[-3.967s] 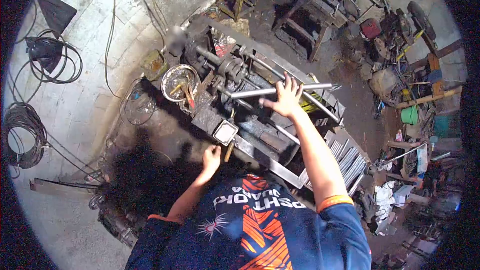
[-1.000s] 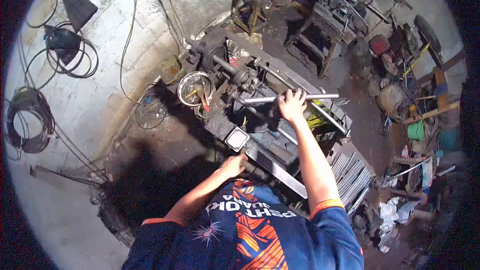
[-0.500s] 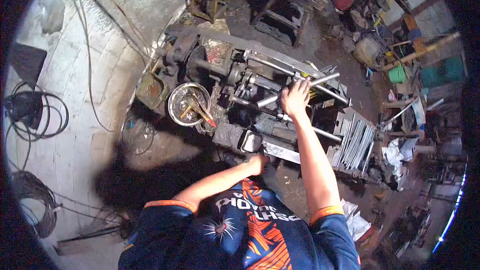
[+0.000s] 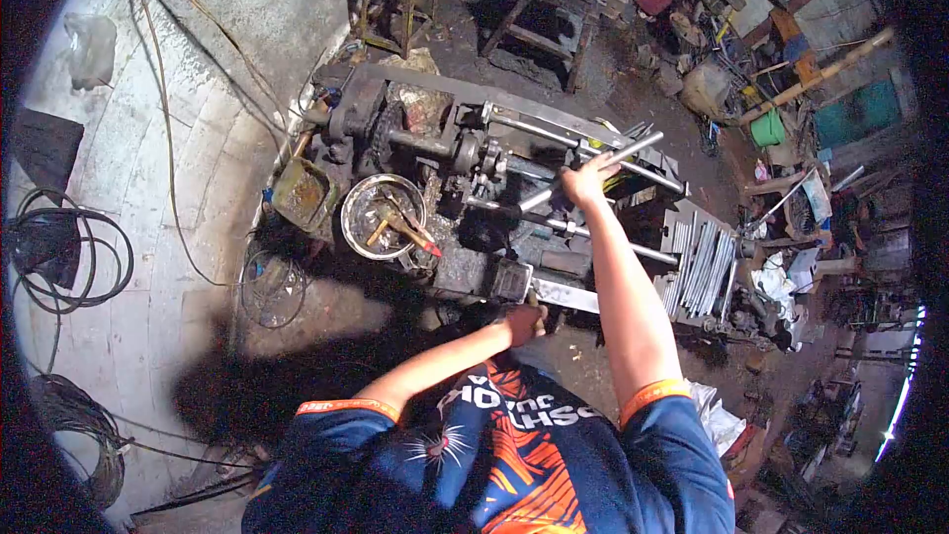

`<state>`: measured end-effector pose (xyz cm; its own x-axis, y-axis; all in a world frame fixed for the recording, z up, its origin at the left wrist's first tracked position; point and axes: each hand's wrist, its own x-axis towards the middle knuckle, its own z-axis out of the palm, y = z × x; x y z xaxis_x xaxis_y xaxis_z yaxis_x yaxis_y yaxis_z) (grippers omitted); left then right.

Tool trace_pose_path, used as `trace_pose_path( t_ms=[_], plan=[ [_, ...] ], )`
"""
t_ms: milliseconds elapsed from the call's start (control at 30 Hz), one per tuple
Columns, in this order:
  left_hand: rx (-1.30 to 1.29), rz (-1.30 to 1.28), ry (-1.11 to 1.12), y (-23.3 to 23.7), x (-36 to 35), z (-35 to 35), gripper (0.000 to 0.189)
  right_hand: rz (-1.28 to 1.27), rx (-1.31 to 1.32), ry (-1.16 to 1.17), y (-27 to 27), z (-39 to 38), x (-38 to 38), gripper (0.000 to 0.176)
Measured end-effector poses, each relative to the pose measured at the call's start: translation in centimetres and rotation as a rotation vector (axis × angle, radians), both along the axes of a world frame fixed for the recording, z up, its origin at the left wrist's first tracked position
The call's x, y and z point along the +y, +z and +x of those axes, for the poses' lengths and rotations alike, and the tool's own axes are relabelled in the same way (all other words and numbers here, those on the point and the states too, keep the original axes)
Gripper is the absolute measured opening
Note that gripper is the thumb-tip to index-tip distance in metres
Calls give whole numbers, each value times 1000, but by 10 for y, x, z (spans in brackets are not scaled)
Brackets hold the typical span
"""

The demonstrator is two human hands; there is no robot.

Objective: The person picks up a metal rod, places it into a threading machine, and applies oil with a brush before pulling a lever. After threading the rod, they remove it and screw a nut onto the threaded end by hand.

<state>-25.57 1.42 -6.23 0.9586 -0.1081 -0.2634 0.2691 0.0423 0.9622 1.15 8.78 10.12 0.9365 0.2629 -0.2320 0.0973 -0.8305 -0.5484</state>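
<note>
My right hand (image 4: 590, 181) is closed around a bright metal bar (image 4: 640, 145) that slants across the middle of a greasy machine with long guide rods (image 4: 534, 127). Near the machine's front edge, my left hand (image 4: 524, 324) has its fingers curled in beside a small block (image 4: 511, 280). What the left fingers hold is hidden. Left of the hands, a round metal basin (image 4: 348, 227) contains a brush (image 4: 420, 235) with a red tip and dark, wet-looking matter. Several loose metal rods (image 4: 700, 267) lie side by side on the machine's right end.
A grimy square container (image 4: 304, 193) stands left of the basin. Metal stands (image 4: 400, 5) are behind the machine. Cables (image 4: 74, 247) hang along the pale wall at left. Scrap and a green container (image 4: 766, 129) crowd the right side.
My right hand has shifted slightly down along with the view and its fingers look more curled over the bar. My left hand has moved slightly right, by the front edge.
</note>
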Motion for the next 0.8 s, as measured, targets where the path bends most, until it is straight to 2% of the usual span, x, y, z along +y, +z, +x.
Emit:
trace_pose_path(
  t_ms=[33,100,233,300,333,400,533,600,733,800],
  plan=[
    [2,-2,3,-5,0,-3,20,4,4,-1,0,-5,1,112],
    [-374,505,-1,-14,-4,-4,19,6,8,6,2,-8,2,108],
    [-400,494,87,10,-2,-2,16,-253,26,187,0,6,0,99],
    [24,8,30,20,-1,3,12,-257,15,188,-6,10,-1,96],
    [20,7,25,18,-1,5,12,-258,8,185,-3,7,-2,94],
    [-173,228,-2,13,0,4,12,-174,-6,198,0,2,-4,90],
    [13,107,9,10,2,10,12,-162,-29,194,-5,4,-7,86],
    [-181,328,-97,1,3,9,17,-132,-22,203,-3,3,-8,86],
    [-176,420,-98,-11,-1,15,27,-92,-13,239,1,1,-9,88],
    [-177,536,-218,-15,0,21,31,-169,7,192,1,0,-6,90]
  ],
)
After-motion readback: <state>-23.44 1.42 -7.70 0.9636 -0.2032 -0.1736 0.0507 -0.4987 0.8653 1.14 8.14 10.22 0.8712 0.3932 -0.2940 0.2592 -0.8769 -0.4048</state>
